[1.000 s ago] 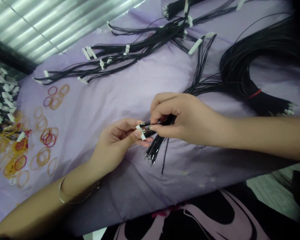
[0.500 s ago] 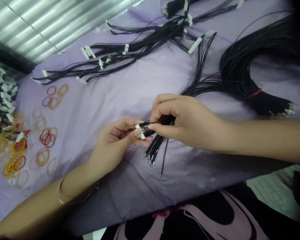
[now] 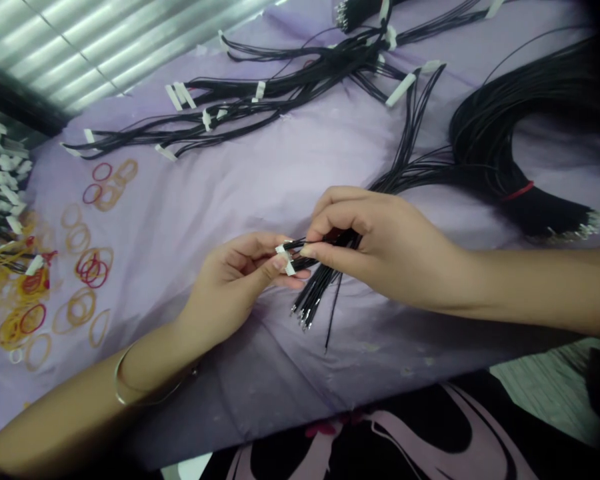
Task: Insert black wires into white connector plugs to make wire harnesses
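My left hand (image 3: pixel 235 283) pinches a small white connector (image 3: pixel 285 259) between thumb and fingertips. My right hand (image 3: pixel 380 243) is closed on a bunch of thin black wires (image 3: pixel 317 290) and pinches one wire end against the connector. The loose metal-tipped ends of the bunch hang down onto the purple cloth (image 3: pixel 205 200) just below both hands. The wires run back under my right hand toward a large black wire coil (image 3: pixel 485 133) tied with a red band (image 3: pixel 517 193).
Finished black wire sets with white connectors (image 3: pixel 260 100) lie spread across the far side of the cloth. Several rubber bands (image 3: pixel 87 267) are scattered at the left. A pile of white connectors (image 3: pixel 0 180) sits at the far left edge.
Both hands and the wires keep their grip and pose; the view has shifted slightly, so everything sits a little further right in the frame.
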The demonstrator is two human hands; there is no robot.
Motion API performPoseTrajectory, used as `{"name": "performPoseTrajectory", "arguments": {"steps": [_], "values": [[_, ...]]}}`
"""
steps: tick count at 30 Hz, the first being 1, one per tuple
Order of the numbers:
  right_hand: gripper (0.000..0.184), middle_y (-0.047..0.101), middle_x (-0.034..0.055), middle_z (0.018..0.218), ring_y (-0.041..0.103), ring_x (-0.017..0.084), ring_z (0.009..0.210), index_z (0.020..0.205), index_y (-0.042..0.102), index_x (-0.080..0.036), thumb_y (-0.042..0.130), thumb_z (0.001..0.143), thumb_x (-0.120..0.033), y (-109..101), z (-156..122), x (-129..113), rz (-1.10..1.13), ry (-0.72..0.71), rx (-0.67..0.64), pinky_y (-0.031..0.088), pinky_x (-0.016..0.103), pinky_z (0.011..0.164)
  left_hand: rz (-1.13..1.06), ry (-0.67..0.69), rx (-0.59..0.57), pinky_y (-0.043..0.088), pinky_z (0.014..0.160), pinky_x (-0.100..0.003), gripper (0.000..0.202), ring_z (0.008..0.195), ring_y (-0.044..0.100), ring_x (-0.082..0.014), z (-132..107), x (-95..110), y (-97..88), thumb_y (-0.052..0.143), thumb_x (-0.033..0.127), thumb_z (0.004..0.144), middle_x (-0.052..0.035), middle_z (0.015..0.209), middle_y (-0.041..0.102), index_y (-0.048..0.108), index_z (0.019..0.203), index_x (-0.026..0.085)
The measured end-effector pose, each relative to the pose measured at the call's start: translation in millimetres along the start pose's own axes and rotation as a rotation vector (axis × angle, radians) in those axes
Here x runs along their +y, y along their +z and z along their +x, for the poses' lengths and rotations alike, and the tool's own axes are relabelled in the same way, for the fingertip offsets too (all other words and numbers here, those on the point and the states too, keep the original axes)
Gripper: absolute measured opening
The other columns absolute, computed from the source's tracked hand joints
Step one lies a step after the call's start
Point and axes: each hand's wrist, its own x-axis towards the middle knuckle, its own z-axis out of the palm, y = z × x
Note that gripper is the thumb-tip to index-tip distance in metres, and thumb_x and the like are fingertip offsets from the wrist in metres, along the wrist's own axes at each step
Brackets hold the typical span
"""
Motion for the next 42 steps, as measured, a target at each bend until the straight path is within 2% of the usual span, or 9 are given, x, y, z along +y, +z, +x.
{"name": "performPoseTrajectory", "arguments": {"steps": [8,18,25,42], "values": [[0.009,0.058,0.0028,0.082,0.052,0.007,0.071,0.077,0.067,-0.012,0.063,0.081,-0.019,0,1,5,-0.016,-0.062,-0.013,0.041,0.019,0.062,-0.023,0.014,-0.008,0.058,0.078,-0.022,0.013,0.083,0.068,-0.0131,2,-2,-0.4,0.058,0.016,0.089,-0.0001,0.095,0.068,0.065,0.100,0.018],[0.008,0.057,0.0034,0.083,0.052,0.007,0.072,0.077,0.064,-0.012,0.059,0.081,-0.016,0,1,7,-0.042,-0.110,-0.053,0.041,0.019,0.063,0.036,0.013,-0.001,0.058,0.077,-0.023,0.015,0.082,0.069,-0.0142,2,1,1.2,0.063,0.016,0.085,-0.0041,0.096,0.069,0.062,0.100,0.014],[0.012,0.057,0.0056,0.085,0.052,0.008,0.074,0.081,0.062,-0.009,0.055,0.085,-0.018,0,2,11,-0.087,-0.218,-0.077,0.041,0.020,0.067,0.031,0.021,-0.012,0.057,0.078,-0.022,0.016,0.085,0.069,-0.0154,3,2,1.8,0.061,0.016,0.086,-0.0044,0.097,0.069,0.060,0.102,0.013],[0.009,0.056,0.0035,0.081,0.051,0.006,0.071,0.078,0.067,-0.011,0.060,0.081,-0.016,-2,3,6,-0.012,-0.110,-0.059,0.040,0.018,0.063,-0.050,-0.002,-0.019,0.058,0.074,-0.021,0.015,0.083,0.068,-0.0137,3,0,-0.5,0.060,0.014,0.086,-0.0035,0.096,0.069,0.062,0.102,0.015]]}}
